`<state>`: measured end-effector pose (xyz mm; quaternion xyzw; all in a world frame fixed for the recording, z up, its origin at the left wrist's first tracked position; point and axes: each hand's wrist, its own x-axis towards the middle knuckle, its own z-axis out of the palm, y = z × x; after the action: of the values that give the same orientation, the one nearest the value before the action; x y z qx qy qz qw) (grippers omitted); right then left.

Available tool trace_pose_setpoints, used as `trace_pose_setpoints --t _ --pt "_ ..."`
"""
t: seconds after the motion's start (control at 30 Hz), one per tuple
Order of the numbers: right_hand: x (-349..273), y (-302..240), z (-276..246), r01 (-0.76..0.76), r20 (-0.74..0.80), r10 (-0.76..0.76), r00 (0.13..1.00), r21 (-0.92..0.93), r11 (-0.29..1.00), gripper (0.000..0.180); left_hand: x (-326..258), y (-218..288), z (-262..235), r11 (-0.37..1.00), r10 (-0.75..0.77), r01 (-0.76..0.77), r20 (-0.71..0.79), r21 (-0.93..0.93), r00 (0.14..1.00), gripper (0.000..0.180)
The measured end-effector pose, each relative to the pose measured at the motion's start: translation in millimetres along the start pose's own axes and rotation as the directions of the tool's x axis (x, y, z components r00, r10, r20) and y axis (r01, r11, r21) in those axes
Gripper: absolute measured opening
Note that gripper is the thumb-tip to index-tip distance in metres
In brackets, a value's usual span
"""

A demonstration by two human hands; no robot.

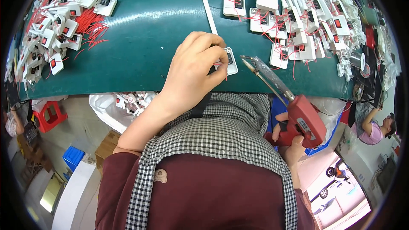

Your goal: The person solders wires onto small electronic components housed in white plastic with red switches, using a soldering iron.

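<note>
At the table's front edge lies a small white switch housing (231, 68), with a dark part inside and a white cable (208, 12) running away from it. My left hand (196, 64) covers its left side, thumb and forefinger pinched on a thin red wire there. The other fingers curl over the housing and hide part of it. My right hand (294, 147) grips the handle of a red soldering gun (304, 121). Its metal tip points up and left, just right of the housing and apart from it.
A heap of white switch housings (55, 30) with red wires lies at the left of the green table (145, 38). More cabled switch housings (294, 21) are piled at the right. A solder spool (358, 61) stands beyond them. Below the edge hangs a white bag (106, 113) of parts.
</note>
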<state>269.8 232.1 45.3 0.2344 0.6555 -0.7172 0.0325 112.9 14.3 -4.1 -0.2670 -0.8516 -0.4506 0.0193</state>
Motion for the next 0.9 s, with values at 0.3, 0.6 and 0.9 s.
trace_pose_setpoints --t 0.3,0.6,0.9 --pt "-1.5 1.8 -2.6 -0.079 0.064 0.080 0.995 -0.021 0.997 0.076 -4.2 -0.8 11.2 0.998 -0.011 0.013 -0.027 0.061 1.000 0.014" --pt "3.5 -1.3 5.6 -0.099 0.085 0.102 0.991 -0.039 0.994 0.070 -2.6 -1.4 9.6 0.997 0.012 -0.011 -0.020 0.076 1.000 0.013" --pt "4.0 -0.9 11.0 -0.148 -0.013 0.147 0.989 -0.082 0.986 0.070 -2.5 -2.1 9.8 0.997 0.009 -0.008 -0.024 0.072 1.000 0.012"
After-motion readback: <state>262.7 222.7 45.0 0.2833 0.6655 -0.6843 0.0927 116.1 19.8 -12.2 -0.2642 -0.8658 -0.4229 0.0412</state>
